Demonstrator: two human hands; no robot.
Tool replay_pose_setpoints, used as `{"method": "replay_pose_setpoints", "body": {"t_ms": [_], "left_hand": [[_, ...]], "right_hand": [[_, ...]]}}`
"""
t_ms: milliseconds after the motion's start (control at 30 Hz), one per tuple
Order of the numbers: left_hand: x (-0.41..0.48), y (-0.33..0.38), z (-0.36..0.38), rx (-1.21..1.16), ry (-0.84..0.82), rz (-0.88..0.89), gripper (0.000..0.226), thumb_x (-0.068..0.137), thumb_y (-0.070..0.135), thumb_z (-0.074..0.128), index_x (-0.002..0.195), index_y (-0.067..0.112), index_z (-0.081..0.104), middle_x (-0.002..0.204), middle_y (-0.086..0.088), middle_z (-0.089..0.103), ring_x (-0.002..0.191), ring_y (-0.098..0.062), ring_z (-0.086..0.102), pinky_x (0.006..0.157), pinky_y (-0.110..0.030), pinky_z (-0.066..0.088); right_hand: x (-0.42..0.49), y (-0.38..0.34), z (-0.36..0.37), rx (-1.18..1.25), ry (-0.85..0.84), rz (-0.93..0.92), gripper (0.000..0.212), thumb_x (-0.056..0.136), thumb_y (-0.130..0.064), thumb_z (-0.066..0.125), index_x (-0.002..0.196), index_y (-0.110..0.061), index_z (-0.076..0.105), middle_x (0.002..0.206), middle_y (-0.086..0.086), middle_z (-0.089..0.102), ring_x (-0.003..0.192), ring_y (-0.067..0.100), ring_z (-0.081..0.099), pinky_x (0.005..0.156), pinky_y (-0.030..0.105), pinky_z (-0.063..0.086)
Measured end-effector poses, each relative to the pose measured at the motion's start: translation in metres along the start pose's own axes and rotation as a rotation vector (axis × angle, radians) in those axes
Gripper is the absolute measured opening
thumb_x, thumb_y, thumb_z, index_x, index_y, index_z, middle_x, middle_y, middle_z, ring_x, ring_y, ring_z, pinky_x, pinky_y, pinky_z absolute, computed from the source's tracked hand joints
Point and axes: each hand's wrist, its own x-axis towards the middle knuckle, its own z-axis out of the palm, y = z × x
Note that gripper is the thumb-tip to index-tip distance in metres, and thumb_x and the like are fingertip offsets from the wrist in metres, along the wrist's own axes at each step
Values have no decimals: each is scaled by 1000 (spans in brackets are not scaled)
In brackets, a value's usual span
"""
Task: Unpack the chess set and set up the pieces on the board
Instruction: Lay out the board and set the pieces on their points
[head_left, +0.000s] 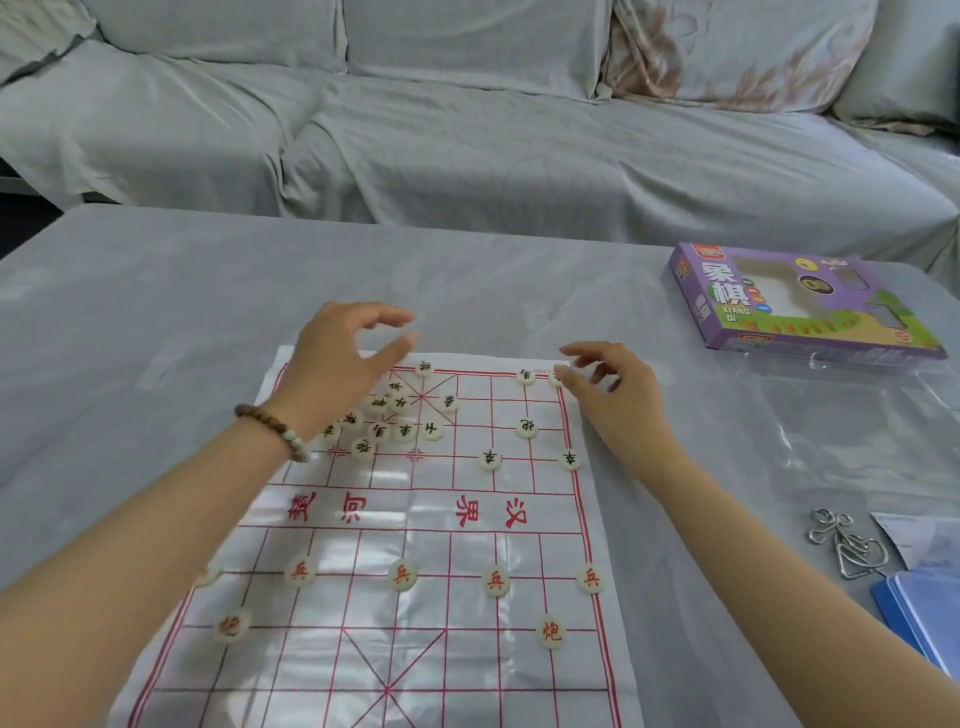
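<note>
One board (467, 613) is seen spread flat on the counter (156, 312), reaching from under both hands back toward the person. It is a thin, glossy white sheet printed with a red grid, two crossed-line squares and four large red characters across its middle band.

Seven red pieces (402, 574) are counted nearer the person than the hands, between and beside the forearms. Five lie in one row, the leftmost half hidden by the left forearm, and two lie a row closer in. All are small, pale, round discs with one character on top.

Sixteen black pieces (526, 427) of the same make are counted at the far end. About ten are bunched loosely beneath and just beside the left hand (353, 358), some touching. Six are set singly on line crossings: one just right of the left thumb, two at the right hand's fingertips, three between the two wrists.

The left hand is held above the bunch, fingers loosely curved and apart from the thumb, nothing gripped. The right hand (613, 384) is held at the far right corner of the board with curved fingers. Its thumb tip touches the corner piece, but whether that piece is pinched cannot be told.

One bead bracelet (275, 431) is worn on the left wrist. Right of the right hand, one purple box (800, 301) marked XIANG QI lies flat, and one wire puzzle (847, 545) lies beside the right forearm.
</note>
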Motion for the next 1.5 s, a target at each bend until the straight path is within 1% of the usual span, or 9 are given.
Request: {"method": "replay_pose_setpoints", "body": {"t_ms": [133,300,400,533,667,900,1167,1333,1500], "left_hand": [[-24,-24,-24,66,-68,-39,24,81,42,63,104,35,64,105,15,59,103,-7,46,88,-26,34],[-36,-28,-17,145,-170,-39,38,77,49,64,111,33,62,121,13,56,120,-10,41,104,-34,32],[-37,-28,-10,175,-208,-42,43,80,48,62,119,30,58,127,12,53,122,-11,38,101,-28,28],[-35,-27,-4,95,-132,-35,36,82,46,61,115,31,60,125,13,54,122,-9,39,97,-23,26],[-30,-22,3,76,-125,-3,35,84,43,61,115,30,61,125,12,53,121,-8,38,97,-23,25],[-22,-17,18,114,-111,-24,37,85,42,61,119,29,57,130,9,50,123,-10,37,99,-23,25],[-27,-30,8,127,-138,-55,41,83,45,61,121,30,55,129,10,50,124,-11,36,105,-31,29],[-33,-40,-8,119,-105,-50,29,94,33,46,120,27,57,127,10,53,124,-11,38,105,-30,30],[-45,-38,-16,120,-155,-11,28,95,33,45,119,28,58,125,12,53,121,-6,37,105,-31,30]], "right_hand": [[-3,-30,21,-40,-150,-88,13,81,-28,70,94,-32,67,99,-9,60,81,1,51,70,4,35],[-3,-53,50,-325,-366,-159,22,79,-38,70,100,-31,70,101,-9,57,87,7,49,83,24,40],[1,-57,62,-450,-377,-176,26,79,-43,69,103,-31,69,101,-8,57,90,8,49,87,29,38],[7,-56,66,-539,-378,-192,25,79,-45,68,99,-31,69,103,-7,58,99,12,52,84,27,30],[24,-50,54,-625,-346,-172,20,81,-43,67,98,-34,69,105,-7,58,103,12,51,82,27,26],[42,-34,41,-613,-306,-122,18,81,-41,68,97,-34,70,92,-10,54,101,11,50,81,28,23],[41,-33,44,-594,-306,-122,19,81,-43,67,98,-35,68,96,-10,53,93,7,43,81,28,23],[30,-44,43,-522,-262,-169,22,83,-41,66,103,-33,65,97,-11,54,92,8,46,84,27,26],[1,-67,54,-423,-471,-248,23,78,-43,70,98,-31,70,103,-10,59,87,4,44,92,31,36]]}}
